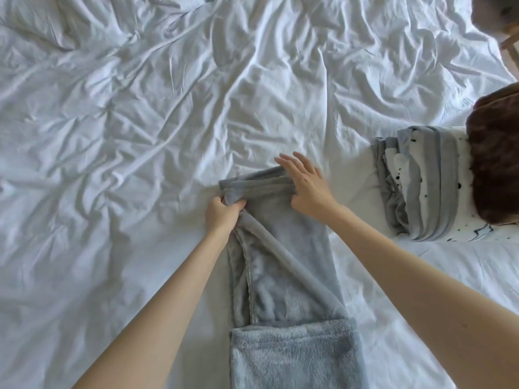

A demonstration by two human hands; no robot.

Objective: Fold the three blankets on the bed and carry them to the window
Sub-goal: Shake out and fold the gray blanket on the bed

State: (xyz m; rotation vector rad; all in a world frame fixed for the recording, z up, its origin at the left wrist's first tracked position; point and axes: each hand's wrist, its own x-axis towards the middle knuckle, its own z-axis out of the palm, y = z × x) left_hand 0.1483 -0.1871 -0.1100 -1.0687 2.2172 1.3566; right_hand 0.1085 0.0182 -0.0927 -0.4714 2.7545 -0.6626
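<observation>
Blankets in front of you: three.
- one grey fleece blanket [280, 276]
- one grey-and-white patterned blanket [421, 186]
- one brown blanket [494, 164]

Stacks: one, made up of the patterned and brown pair.

Hands: two, your left hand [222, 214] and your right hand [306, 186].

Beds: one bed [140, 108].

Wooden pieces at the far corner: one wooden piece [509, 43], only partly seen.
</observation>
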